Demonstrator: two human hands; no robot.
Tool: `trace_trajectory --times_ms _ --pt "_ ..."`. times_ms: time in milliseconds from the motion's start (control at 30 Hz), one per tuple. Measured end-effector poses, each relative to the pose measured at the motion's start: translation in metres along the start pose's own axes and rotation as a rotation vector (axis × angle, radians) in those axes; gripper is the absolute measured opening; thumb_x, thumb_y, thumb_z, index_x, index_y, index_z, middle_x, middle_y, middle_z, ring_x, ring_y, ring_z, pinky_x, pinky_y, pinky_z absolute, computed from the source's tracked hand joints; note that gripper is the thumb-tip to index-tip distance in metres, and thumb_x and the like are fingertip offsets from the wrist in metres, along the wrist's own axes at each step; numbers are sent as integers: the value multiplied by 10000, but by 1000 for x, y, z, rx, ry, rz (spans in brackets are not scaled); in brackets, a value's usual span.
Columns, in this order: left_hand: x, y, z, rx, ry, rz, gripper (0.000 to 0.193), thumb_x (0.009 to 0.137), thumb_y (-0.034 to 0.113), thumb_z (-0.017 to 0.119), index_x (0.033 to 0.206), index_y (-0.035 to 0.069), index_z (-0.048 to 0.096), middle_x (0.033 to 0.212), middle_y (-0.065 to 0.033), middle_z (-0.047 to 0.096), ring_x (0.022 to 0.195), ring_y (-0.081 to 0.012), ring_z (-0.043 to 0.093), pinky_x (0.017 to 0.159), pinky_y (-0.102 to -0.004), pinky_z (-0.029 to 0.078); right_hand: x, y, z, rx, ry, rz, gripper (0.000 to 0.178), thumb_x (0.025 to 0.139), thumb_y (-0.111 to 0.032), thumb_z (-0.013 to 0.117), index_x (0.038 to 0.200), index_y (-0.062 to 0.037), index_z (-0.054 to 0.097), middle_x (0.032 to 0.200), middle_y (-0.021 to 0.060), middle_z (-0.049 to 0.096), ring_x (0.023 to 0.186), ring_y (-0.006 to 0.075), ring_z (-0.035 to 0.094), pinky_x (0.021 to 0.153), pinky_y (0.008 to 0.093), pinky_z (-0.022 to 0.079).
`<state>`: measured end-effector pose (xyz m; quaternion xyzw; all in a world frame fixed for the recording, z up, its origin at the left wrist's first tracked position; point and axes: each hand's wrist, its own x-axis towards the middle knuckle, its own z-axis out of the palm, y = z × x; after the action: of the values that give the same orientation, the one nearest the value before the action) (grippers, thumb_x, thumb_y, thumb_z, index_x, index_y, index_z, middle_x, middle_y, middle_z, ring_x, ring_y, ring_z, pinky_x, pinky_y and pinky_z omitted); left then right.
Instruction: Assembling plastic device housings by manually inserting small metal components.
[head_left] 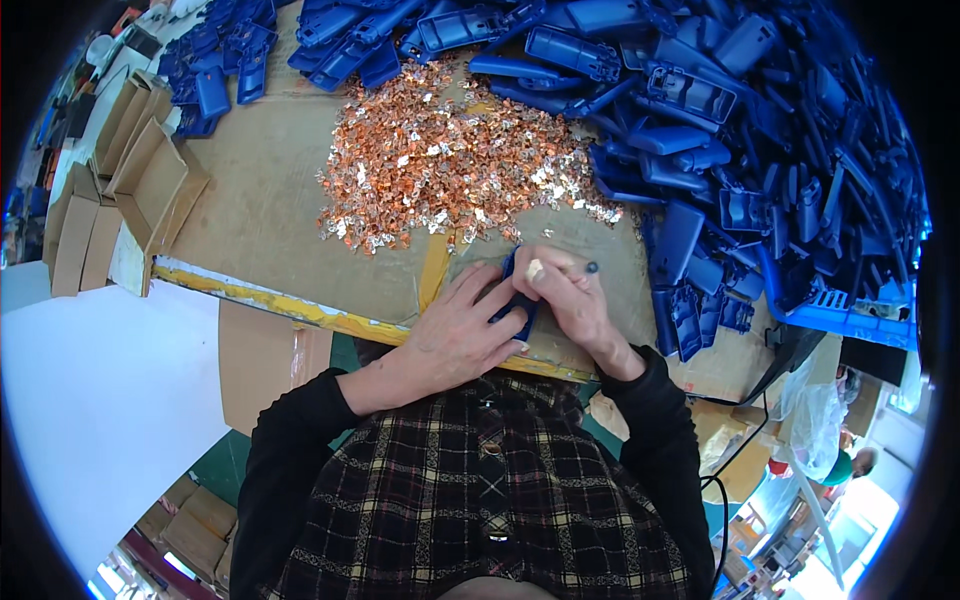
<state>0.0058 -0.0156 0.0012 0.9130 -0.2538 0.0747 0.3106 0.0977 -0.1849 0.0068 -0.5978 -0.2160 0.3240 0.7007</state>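
At the table's near edge, my left hand (455,325) is closed over a blue plastic casing (527,322) and holds it against the tabletop. My right hand (572,298) is closed just to the right, over the upper part of the casing. A thin tool's dark rounded end (592,267) sticks out of the right fist; the rest of it is hidden by the fingers. Beyond both hands spreads a heap of small copper-coloured and silvery metal pieces (440,160). My fingers cover most of the casing.
Blue plastic casings (690,95) are piled along the back and right, some by a blue crate (850,318). More casings (215,90) lie at the far left. Open cardboard boxes (150,185) stand on the left edge. A black cable (765,385) hangs at the right.
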Motion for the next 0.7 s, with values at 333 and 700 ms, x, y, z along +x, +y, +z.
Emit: trace_trajectory --times_ms 333,700 --pt "3 -2 3 36 25 24 409 770 269 738 1066 46 565 1233 -166 502 1206 -404 450 1053 -521 382 6 9 -3 -92 -27 -66 321 1007 -223 523 774 -8 471 693 -20 351 683 66 328 588 268 321" --pt "0 -1 5 51 57 47 426 745 250 757 1059 38 562 1231 -162 506 1199 -402 460 1041 -489 400 16 10 -6 193 35 -11 360 1024 -251 450 732 -41 475 686 10 438 664 103 383 638 268 327"
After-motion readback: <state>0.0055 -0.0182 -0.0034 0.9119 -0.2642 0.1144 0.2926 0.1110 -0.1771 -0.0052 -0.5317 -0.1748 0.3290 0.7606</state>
